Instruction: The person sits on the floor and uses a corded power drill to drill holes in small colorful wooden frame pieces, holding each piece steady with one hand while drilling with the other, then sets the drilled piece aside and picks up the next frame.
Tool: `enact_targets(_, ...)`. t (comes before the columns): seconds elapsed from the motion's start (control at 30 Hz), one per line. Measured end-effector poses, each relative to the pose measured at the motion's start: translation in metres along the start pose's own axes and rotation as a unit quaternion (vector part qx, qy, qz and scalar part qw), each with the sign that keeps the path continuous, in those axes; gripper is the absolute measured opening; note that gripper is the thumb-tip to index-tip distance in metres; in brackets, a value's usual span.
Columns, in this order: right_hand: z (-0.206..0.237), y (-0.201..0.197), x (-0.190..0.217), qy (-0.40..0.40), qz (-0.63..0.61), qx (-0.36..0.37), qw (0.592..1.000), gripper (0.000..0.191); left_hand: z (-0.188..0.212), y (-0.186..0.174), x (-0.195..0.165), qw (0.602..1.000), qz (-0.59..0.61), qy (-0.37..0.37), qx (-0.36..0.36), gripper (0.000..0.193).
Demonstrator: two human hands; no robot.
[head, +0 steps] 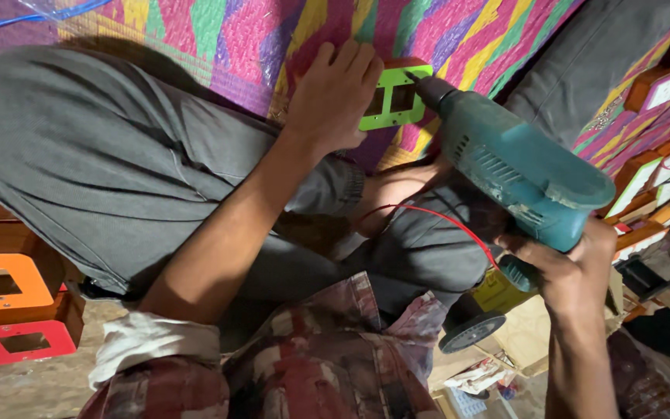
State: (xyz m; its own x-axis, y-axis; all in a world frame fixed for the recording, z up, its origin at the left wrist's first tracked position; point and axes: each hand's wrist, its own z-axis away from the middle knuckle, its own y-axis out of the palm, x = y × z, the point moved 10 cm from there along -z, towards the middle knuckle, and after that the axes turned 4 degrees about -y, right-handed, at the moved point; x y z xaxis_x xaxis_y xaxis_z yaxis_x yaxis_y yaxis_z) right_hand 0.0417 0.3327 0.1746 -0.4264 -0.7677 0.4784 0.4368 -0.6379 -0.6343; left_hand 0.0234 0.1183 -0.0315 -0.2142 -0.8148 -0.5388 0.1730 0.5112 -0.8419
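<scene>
Clamped in my right hand (575,268), the teal drill (517,167) slants up-left, its bit meeting the green plate (394,99) that my left hand (333,97) presses flat on the mat (459,39).

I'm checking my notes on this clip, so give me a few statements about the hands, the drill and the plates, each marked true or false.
1. The right hand grips a teal electric drill. True.
2. The drill's tip meets a red plastic plate. False: it meets a bright green plastic plate with two rectangular openings.
3. The left hand presses on that green plate's left side. True.
4. The work rests on a plain white sheet. False: a multicoloured woven mat lies under it.
5. An orange cut-out plate lies at the picture's left. True.
</scene>
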Motion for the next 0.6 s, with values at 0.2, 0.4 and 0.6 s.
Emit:
enact_targets(0.2,-0.0023,0.0014,0.0009,-0.002,0.014,-0.004,1.0,0.036,0.0013,0.0008,0.0008,1.0,0.002,-0.001,0.004,0.089)
enact_targets(0.4,-0.0023,-0.0031,0.0003,0.016,0.021,-0.014,1.0,0.042,0.0005,0.0005,0.0005,1.0,0.008,-0.003,0.003,0.091)
enact_targets(0.6,-0.0029,-0.0036,0.0022,0.003,0.011,-0.018,1.0,0.044,0.0015,0.0001,0.0002,1.0,-0.002,-0.003,0.0,0.092)
